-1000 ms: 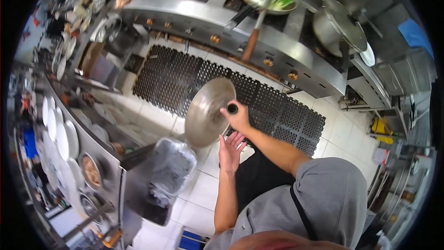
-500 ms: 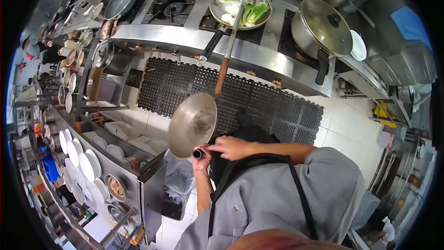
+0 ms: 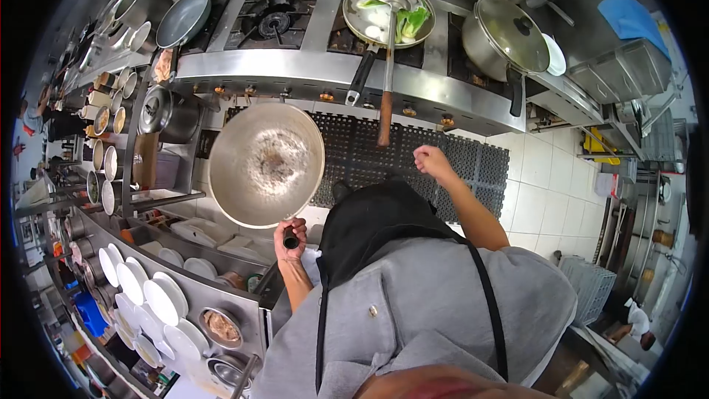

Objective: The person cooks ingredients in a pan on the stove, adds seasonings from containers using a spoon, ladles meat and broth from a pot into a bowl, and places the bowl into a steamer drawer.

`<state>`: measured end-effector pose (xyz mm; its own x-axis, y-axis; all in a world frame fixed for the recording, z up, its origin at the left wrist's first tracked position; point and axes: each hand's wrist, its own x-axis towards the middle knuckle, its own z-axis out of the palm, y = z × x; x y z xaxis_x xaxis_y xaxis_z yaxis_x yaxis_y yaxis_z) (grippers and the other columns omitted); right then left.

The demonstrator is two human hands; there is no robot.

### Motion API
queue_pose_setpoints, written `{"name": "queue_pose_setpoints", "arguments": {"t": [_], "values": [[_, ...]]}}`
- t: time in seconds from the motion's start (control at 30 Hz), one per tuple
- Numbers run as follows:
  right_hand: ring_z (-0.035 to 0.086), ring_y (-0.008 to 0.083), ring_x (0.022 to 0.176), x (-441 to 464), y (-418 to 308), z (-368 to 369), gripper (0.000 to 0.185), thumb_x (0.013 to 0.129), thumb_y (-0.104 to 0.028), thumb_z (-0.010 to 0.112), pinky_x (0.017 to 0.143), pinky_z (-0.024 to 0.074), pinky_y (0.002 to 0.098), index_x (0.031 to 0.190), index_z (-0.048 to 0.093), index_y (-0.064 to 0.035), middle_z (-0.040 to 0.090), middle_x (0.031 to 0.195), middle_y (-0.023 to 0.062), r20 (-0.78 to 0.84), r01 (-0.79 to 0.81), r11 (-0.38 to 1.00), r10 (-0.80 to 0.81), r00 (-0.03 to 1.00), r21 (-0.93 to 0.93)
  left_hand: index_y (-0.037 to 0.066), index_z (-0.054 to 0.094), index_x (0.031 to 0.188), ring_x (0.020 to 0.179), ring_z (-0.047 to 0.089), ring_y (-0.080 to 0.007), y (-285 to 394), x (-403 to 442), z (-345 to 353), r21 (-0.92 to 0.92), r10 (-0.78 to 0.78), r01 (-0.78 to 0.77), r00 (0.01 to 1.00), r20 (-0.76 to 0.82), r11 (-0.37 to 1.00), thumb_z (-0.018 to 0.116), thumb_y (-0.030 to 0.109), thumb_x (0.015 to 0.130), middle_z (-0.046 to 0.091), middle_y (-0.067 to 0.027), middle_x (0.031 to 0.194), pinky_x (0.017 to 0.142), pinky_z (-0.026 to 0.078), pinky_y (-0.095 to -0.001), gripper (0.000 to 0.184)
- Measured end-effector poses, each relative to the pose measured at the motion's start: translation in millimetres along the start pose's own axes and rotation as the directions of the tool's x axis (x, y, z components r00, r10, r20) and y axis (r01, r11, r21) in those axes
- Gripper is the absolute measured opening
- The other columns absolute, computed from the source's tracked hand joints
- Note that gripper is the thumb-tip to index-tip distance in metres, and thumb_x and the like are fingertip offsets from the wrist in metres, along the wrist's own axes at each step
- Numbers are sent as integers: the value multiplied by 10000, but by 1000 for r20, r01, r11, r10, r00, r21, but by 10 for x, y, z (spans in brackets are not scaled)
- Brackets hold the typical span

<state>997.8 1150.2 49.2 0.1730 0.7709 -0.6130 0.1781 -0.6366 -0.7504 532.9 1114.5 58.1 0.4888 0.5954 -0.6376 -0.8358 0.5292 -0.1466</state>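
Note:
My left hand (image 3: 290,239) is wrapped around the dark handle of a large wok (image 3: 267,165). The wok is tilted so its worn, bare inside faces the camera, over the floor in front of the stove. Away to the right, my right hand (image 3: 434,161) hangs in the air with its fingers curled in, and I see nothing in it. Ahead of that hand, a ladle (image 3: 385,107) with a wooden handle rests across a frying pan (image 3: 354,26) on the stove. White pieces and green leafy vegetables (image 3: 412,24) lie in the pan.
A lidded pot (image 3: 509,37) stands at the stove's right, a grey pan (image 3: 185,18) at its left beside a bare burner (image 3: 275,24). White plates (image 3: 166,299) and a bowl of food (image 3: 221,326) cover the left counter. A black perforated mat (image 3: 473,170) lies on the floor.
The wok has swung left and toward the stove, its inside now turned more to the camera. My right hand has left the left hand and moved right and forward, fingers curling.

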Motion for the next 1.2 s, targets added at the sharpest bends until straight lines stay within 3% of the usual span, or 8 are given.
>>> {"name": "queue_pose_setpoints", "arguments": {"t": [0.2,0.47,0.6,0.8,0.9,1.07,1.13,1.2], "values": [[594,132,688,87,-286,261,199,917,-195,547,604,496,272,988,631,-30,622,795,49,-61,49,974,-36,997,221,-26,458,851,640,467,-142,647,210,625,97,-51,40,992,115,994,490,46,833,460,-78,794,530,516,-251,81],[584,182,889,330,-899,349,537,951,-497,496,744,500,337,1144,572,-2,599,979,101,-181,106,827,-5,983,553,-46,443,945,606,431,-136,1074,1598,1939,216,-79,-5,922,378,976,535,-11,817,440,-81,768,501,486,-240,161],[572,191,953,535,-1228,302,555,944,-514,501,778,495,373,1213,524,-28,589,1044,107,-48,87,765,-73,996,638,-50,438,946,618,460,-121,1169,2226,2469,167,-180,124,909,377,978,533,-11,833,447,-81,772,497,462,-219,153],[641,204,747,578,-1575,415,365,919,-193,611,660,536,363,1225,464,-58,594,897,80,43,37,759,-85,995,650,-80,418,863,655,555,-155,1461,2970,3028,150,-297,259,889,349,954,520,-1,832,466,-100,797,557,555,-264,133],[624,182,727,605,-1596,493,480,862,-40,626,571,548,330,1285,399,-28,575,886,84,-47,98,790,-87,995,606,-77,429,879,651,553,-154,1601,3155,3161,198,-269,215,912,310,956,513,0,840,471,-103,805,579,558,-262,121],[579,138,658,652,-1695,661,537,847,5,612,549,532,294,1325,371,-35,550,878,72,-240,135,821,3,971,554,-44,484,816,665,540,-178,1755,3130,3369,174,-337,304,916,219,937,541,32,837,507,-118,782,619,560,-283,97],[583,142,675,707,-1688,718,556,854,7,590,539,519,270,1355,358,-55,551,892,70,-304,155,855,3,953,495,-32,508,840,692,570,-206,1795,3169,3307,283,-303,224,911,280,933,595,158,887,549,-142,834,671,572,-314,214],[582,139,667,721,-1748,766,550,859,11,584,523,508,257,1355,353,-48,552,894,74,-327,126,871,42,944,474,-34,525,952,797,602,-267,1623,2988,3287,341,-46,-40,970,240,939,549,408,940,582,-167,932,774,562,-404,442]]}}
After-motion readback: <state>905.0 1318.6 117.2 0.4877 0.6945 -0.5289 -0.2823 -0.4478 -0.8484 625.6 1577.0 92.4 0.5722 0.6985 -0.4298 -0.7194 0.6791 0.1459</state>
